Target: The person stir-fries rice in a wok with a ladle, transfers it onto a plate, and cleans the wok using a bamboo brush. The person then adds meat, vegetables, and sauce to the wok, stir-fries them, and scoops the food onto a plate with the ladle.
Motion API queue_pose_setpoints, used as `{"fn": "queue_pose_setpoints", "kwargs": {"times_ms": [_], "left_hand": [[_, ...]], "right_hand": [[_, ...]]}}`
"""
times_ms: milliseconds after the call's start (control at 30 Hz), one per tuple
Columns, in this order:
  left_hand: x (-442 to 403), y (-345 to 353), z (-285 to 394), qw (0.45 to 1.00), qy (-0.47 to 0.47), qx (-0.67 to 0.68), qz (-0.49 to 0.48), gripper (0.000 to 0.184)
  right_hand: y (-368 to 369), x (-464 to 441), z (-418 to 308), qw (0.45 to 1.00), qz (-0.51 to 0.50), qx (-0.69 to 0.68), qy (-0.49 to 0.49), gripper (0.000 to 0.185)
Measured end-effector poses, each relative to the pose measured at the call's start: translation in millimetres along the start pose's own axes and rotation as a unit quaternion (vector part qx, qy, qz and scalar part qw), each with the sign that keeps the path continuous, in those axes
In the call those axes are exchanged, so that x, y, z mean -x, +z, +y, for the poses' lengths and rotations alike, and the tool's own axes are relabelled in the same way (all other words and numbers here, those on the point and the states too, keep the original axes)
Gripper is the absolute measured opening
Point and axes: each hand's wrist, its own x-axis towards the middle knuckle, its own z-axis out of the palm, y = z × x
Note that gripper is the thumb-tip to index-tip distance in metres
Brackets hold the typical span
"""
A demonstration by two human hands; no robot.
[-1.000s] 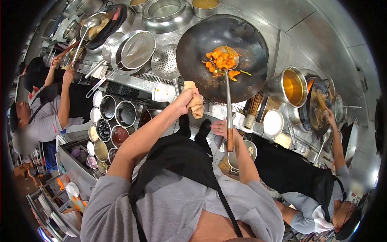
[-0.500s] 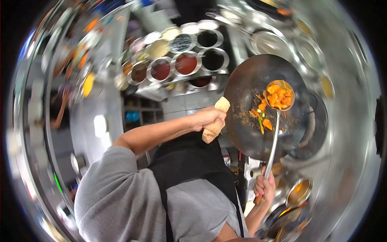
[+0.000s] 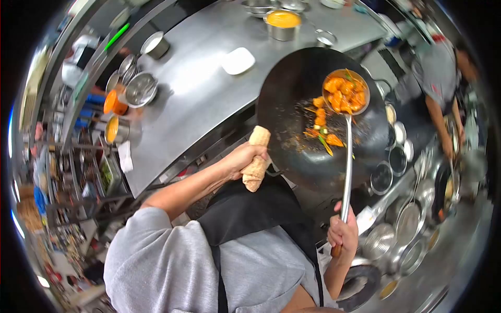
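Note:
My left hand is closed around a thick, rolled beige cloth at the near left rim of a big dark wok. A loop handle of the wok shows just beside the cloth; whether my fingers also grip it is hidden. In my right hand is a long metal ladle, held near its brown handle end. Its round bowl lies over the wok, full of orange, sauce-coated chunks. More chunks and green and orange strips are scattered on the wok's oily bottom.
Ahead stands a steel table with a white plate, a pot of yellow-orange liquid and several metal bowls. At right, a co-worker in grey bends over another pan. Strainers and sauce pots line the right side.
My body and view have turned from the stove and sauce pots towards the steel table. The wok, cloth and filled ladle have come along with my hands, the wok lifted away from the stove.

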Motion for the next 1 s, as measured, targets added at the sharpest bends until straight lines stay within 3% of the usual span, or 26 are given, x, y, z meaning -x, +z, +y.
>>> {"fn": "queue_pose_setpoints", "kwargs": {"times_ms": [300,500,700,767,800,900,933,1000], "left_hand": [[9.4,-117.9,-39.2,0.935,0.130,0.221,0.247,0.019],[32.3,-117.8,-77.7,0.869,0.128,0.330,0.346,0.015],[23.3,-82.1,-137.3,0.809,0.145,0.435,0.367,0.007],[17.2,-69.7,-152.2,0.793,0.159,0.458,0.368,0.017],[14.9,-63.9,-161.6,0.784,0.168,0.481,0.353,0.017],[1.9,-31.3,-179.0,0.774,0.196,0.502,0.332,0.016],[1.4,-20.8,-171.2,0.758,0.202,0.515,0.345,0.013],[-1.8,-8.3,-164.5,0.753,0.212,0.515,0.350,0.011]], "right_hand": [[118.4,-226.0,-79.5,0.963,-0.202,0.114,0.138,0.038],[162.1,-329.5,-81.3,0.917,-0.219,0.307,0.125,0.033],[120.8,-427.6,-42.5,0.784,-0.205,0.585,-0.005,0.039],[95.3,-451.5,-33.4,0.636,-0.183,0.737,-0.138,0.044],[80.5,-458.1,-32.2,0.578,-0.199,0.747,-0.261,0.050],[67.0,-447.1,-45.8,0.551,-0.144,0.792,-0.219,0.052],[57.4,-456.1,-46.1,0.544,-0.147,0.785,-0.258,0.052],[60.6,-465.1,-72.2,0.570,-0.206,0.760,-0.235,0.053]]}}
